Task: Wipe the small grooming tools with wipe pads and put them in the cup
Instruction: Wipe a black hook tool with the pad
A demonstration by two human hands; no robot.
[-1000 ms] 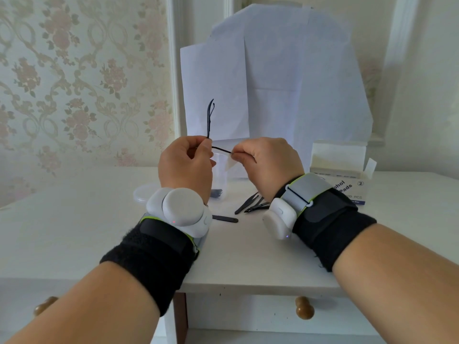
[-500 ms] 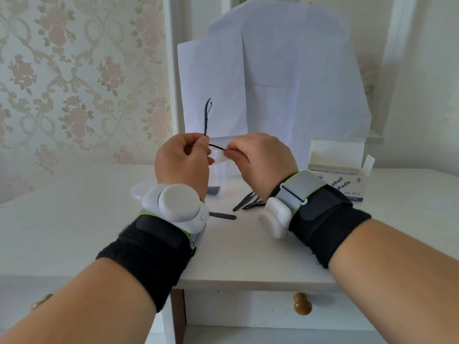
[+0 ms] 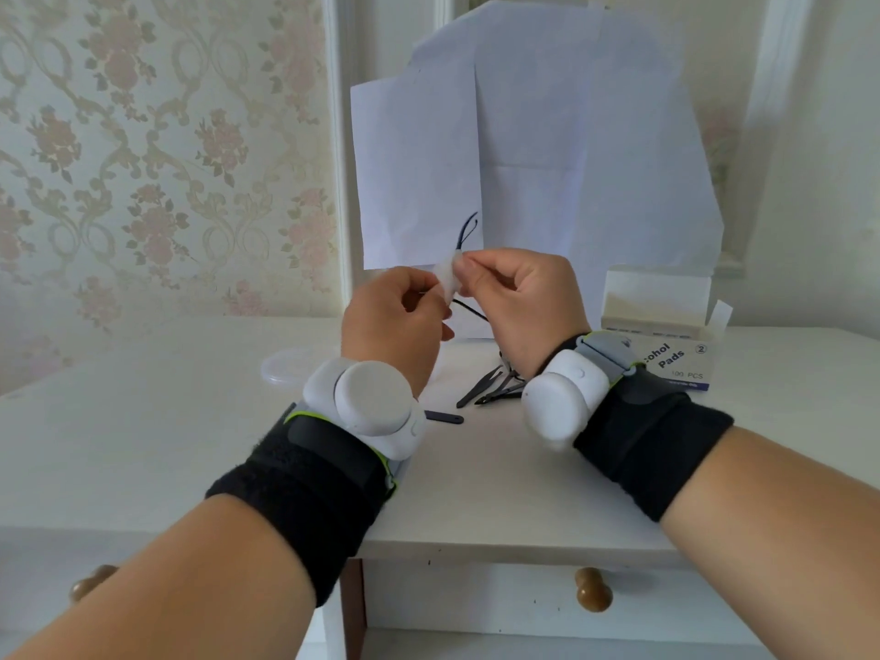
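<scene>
My left hand (image 3: pixel 395 321) holds a thin black grooming tool (image 3: pixel 465 235) raised above the table; its forked tip sticks up above my fingers and its other end (image 3: pixel 469 311) shows below them. My right hand (image 3: pixel 519 297) pinches a small white wipe pad (image 3: pixel 446 274) around the tool's shaft, just below the forked tip. Several other black tools (image 3: pixel 490 390) lie on the white table (image 3: pixel 190 421) behind my right wrist, and one flat black piece (image 3: pixel 445 416) lies nearer my left wrist. The cup is hidden behind my hands.
A white box of alcohol pads (image 3: pixel 666 335) stands open at the right. A clear round lid (image 3: pixel 285 369) lies at the left behind my left wrist. White paper sheets (image 3: pixel 524 159) lean against the wall behind. Drawer knobs (image 3: pixel 593 588) show below the table edge.
My right hand has moved the pad from the tool's lower end up to the part below the forked tip. The tool has tilted to the right.
</scene>
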